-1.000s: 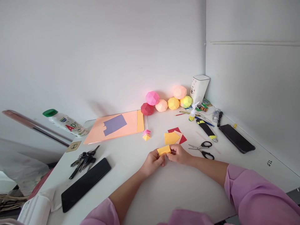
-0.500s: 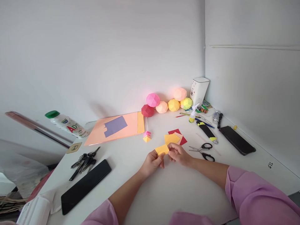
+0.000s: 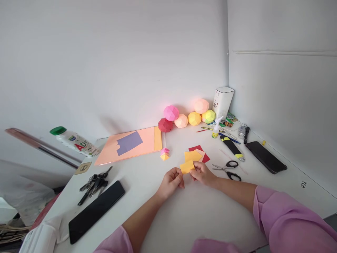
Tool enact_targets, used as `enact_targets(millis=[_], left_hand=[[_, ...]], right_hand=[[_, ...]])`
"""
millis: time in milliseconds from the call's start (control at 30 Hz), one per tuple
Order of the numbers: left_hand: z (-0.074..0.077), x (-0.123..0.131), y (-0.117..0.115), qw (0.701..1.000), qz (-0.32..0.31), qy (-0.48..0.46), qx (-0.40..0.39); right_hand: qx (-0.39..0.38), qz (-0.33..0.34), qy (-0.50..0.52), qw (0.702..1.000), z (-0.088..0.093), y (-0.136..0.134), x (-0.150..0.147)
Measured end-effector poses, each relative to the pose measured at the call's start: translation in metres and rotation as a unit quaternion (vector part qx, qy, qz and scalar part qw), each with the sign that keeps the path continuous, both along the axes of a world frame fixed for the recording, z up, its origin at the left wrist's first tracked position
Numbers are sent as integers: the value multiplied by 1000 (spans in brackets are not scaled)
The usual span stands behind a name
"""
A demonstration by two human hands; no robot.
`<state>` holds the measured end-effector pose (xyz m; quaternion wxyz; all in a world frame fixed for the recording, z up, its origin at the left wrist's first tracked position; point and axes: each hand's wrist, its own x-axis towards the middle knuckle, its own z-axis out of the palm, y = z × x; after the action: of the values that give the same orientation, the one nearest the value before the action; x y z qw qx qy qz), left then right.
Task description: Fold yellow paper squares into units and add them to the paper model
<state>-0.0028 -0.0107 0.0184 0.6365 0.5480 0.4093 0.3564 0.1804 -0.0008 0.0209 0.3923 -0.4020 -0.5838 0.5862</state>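
Note:
A small folded orange paper (image 3: 187, 166) is pinched between both my hands just above the white table (image 3: 184, 218). My left hand (image 3: 171, 182) grips its lower left edge with closed fingers. My right hand (image 3: 202, 173) pinches its right side. Just behind them lie loose paper squares (image 3: 196, 155) in orange, red and pale pink. A small folded pink and yellow paper piece (image 3: 164, 153) sits to the left of those squares.
Scissors (image 3: 228, 169), a utility knife (image 3: 232, 147), a glue bottle (image 3: 216, 128) and a black phone (image 3: 265, 156) lie to the right. Several paper balls (image 3: 184, 116) line the wall. Peach card sheets (image 3: 131, 143), keys (image 3: 94, 181) and a black case (image 3: 96, 208) lie left.
The orange paper has been turned between my fingers and now tilts up to the right. Both hands stay in nearly the same place.

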Motion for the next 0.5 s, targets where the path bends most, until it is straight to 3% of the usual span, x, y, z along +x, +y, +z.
enact_targets(millis=[100, 267, 500], left_hand=[[3, 0, 0, 999, 18, -27, 3], [3, 2, 1, 1000, -7, -13, 7], [1, 2, 2, 1000, -5, 2, 2]], right_hand=[[3, -9, 8, 1000, 0, 1, 0], [25, 29, -3, 999, 2, 0, -2], [17, -4, -31, 999, 3, 0, 0]])
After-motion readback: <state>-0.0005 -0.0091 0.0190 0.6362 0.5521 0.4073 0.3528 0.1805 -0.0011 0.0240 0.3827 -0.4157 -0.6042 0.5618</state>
